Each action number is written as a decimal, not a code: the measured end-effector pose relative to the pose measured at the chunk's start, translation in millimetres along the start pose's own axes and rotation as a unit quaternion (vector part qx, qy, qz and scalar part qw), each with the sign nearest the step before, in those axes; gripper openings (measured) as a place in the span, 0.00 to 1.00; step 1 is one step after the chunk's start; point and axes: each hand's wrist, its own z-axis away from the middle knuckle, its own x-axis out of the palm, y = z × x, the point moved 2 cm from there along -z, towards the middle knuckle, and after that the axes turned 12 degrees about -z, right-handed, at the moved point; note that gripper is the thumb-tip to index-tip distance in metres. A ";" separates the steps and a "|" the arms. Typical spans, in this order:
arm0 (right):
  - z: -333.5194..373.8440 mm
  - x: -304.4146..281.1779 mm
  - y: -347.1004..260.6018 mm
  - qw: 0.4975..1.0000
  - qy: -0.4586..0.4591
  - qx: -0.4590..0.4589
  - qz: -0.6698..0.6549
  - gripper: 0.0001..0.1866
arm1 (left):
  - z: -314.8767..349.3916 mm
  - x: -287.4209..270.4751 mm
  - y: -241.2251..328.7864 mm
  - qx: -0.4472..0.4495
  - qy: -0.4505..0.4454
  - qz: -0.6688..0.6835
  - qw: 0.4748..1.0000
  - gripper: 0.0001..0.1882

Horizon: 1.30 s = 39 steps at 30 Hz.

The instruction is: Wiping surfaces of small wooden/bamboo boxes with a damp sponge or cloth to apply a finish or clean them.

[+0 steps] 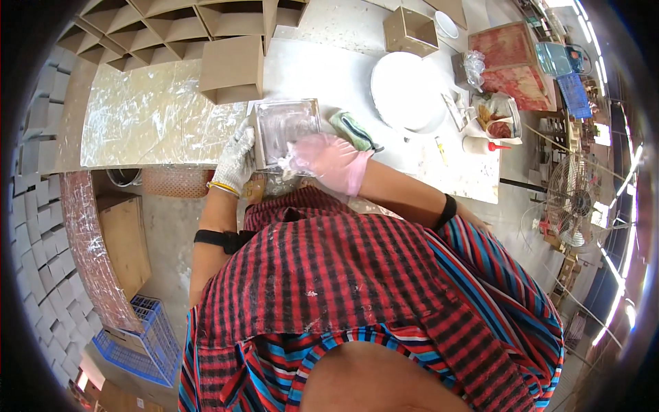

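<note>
A square, shallow brown box (287,127) with a white-smeared surface lies near the table's front edge. My left hand (235,156), in a white knitted glove, holds its left side with the thumb along the edge. My right hand (328,163), in a pink glove smeared white at the fingertips, is at the box's near right corner. Its fingers are curled together, and what they hold, if anything, is hidden. Just beyond the right hand lies a folded green and dark cloth (352,130).
A large round white tub (406,93) stands to the right, near a white bottle with a red nozzle (480,145) and a yellow knife (441,151). Brown open boxes (232,69) are stacked at the far left. A standing fan (573,199) is off the table's right end.
</note>
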 end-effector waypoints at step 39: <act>-28.5 -44.5 45.0 0.970 0.028 0.096 0.220 0.08 | -8.3 -8.4 -3.0 -0.013 0.016 -0.005 1.000 0.25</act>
